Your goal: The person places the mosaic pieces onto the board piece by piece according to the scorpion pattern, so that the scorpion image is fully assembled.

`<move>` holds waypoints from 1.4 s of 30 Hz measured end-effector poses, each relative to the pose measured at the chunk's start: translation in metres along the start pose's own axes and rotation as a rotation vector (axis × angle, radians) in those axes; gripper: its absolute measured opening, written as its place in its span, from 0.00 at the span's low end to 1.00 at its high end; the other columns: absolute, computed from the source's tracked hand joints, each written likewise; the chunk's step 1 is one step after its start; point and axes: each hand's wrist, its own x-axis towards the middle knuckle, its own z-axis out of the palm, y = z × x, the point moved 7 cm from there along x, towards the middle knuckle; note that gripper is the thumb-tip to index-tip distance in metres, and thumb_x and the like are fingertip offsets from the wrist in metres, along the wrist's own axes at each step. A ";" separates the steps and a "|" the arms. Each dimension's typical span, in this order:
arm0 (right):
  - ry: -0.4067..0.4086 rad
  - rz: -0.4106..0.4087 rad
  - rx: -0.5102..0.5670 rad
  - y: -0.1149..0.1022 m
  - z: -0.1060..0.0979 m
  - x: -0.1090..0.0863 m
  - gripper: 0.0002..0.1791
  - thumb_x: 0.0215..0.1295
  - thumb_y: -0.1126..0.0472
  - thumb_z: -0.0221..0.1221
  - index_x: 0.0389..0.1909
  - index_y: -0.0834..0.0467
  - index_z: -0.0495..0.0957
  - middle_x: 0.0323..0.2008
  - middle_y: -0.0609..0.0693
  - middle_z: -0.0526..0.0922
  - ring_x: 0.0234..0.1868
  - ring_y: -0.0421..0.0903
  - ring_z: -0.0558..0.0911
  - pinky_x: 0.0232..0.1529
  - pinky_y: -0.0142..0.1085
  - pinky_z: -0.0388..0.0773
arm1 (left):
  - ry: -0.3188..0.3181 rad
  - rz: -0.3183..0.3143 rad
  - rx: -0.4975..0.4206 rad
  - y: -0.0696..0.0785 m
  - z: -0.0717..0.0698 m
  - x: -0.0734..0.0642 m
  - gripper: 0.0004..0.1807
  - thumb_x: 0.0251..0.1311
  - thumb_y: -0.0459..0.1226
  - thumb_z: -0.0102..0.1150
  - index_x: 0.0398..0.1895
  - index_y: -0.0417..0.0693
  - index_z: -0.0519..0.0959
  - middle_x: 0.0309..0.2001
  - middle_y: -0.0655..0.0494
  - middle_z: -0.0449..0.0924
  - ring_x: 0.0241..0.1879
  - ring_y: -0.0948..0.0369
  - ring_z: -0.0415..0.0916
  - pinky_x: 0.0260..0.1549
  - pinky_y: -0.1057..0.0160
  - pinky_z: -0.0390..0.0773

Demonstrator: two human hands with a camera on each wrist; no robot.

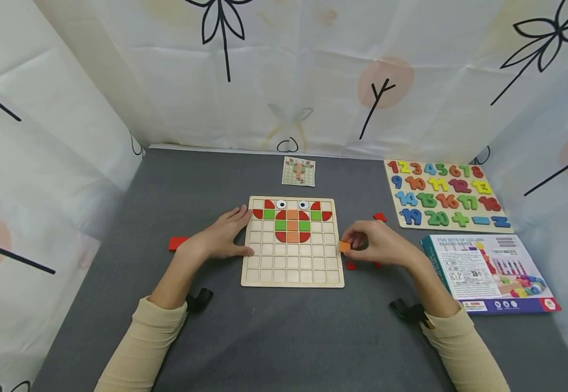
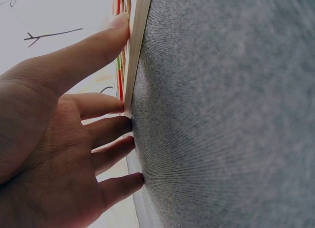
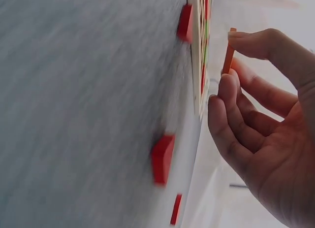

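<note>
A wooden grid board point(image 1: 264, 275) lies on the grey table, its upper cells filled with red, green and orange tiles and two googly-eye pieces. My left hand point(image 1: 222, 234) rests at the board's left edge, thumb and fingers spread and nearly straight; in the left wrist view the thumb point(image 2: 119, 22) touches the rim. Between the thumb and fingers of my right hand point(image 1: 379, 242) is a pinched orange square tile point(image 1: 345, 246), held at the board's right edge. The right wrist view shows this tile point(image 3: 229, 53) edge-on, raised off the table.
Red pieces point(image 1: 380, 216) lie around the right hand, and another red piece point(image 1: 177, 243) sits by the left wrist. Behind the board is a small pattern card point(image 1: 298, 171). At the right are a number puzzle board point(image 1: 448, 196) and a printed box point(image 1: 492, 275).
</note>
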 end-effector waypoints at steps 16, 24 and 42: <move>-0.084 -0.137 0.037 -0.054 0.029 0.054 0.12 0.65 0.63 0.73 0.48 0.59 0.88 0.40 0.50 0.90 0.36 0.39 0.85 0.41 0.35 0.87 | 0.009 0.025 0.003 0.000 0.001 0.002 0.58 0.69 0.50 0.72 0.89 0.37 0.47 0.90 0.38 0.40 0.90 0.38 0.37 0.86 0.36 0.49; -0.124 -0.180 -0.099 -0.070 0.045 0.071 0.09 0.67 0.61 0.73 0.46 0.59 0.88 0.40 0.49 0.90 0.38 0.41 0.84 0.43 0.31 0.82 | 0.018 0.032 0.002 0.000 0.000 0.001 0.58 0.69 0.50 0.73 0.89 0.37 0.47 0.90 0.37 0.40 0.90 0.37 0.37 0.86 0.35 0.51; -0.127 -0.190 -0.218 -0.085 0.059 0.080 0.06 0.68 0.65 0.71 0.43 0.60 0.90 0.39 0.52 0.90 0.36 0.43 0.82 0.40 0.30 0.79 | 0.023 0.040 0.001 0.000 -0.001 0.001 0.59 0.68 0.50 0.74 0.89 0.36 0.47 0.89 0.36 0.40 0.89 0.37 0.38 0.86 0.35 0.51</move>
